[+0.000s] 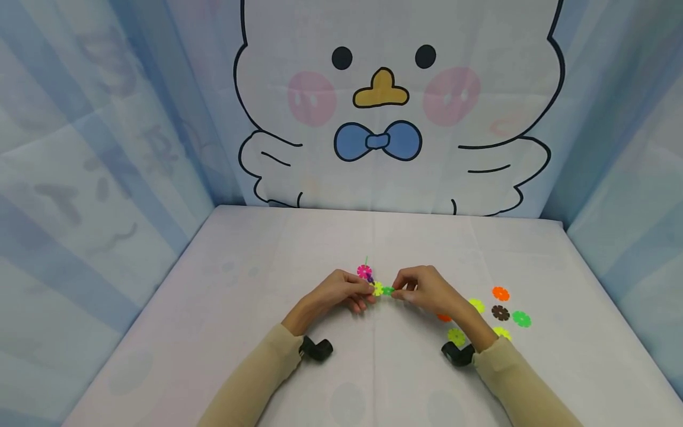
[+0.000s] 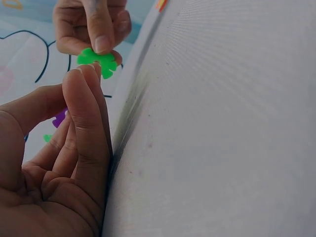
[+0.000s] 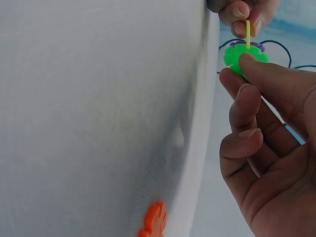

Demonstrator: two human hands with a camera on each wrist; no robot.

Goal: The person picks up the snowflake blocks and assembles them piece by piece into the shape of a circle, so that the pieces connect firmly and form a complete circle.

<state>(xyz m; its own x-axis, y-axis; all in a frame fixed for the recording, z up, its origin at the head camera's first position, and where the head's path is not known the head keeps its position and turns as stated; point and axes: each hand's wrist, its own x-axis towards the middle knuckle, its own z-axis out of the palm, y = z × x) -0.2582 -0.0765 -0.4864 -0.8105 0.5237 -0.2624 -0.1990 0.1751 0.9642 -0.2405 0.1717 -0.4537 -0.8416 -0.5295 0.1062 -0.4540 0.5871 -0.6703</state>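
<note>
Left hand fingers grip the joined disc cluster; right hand fingers pinch a green disc against it, above the bench.

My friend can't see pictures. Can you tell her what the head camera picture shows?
Two hands meet over a white table: the left hand holds a small cluster of joined snowflake discs, and the right hand pinches a green disc against it. More loose discs lie to the right, before a cartoon duck backdrop.
</note>
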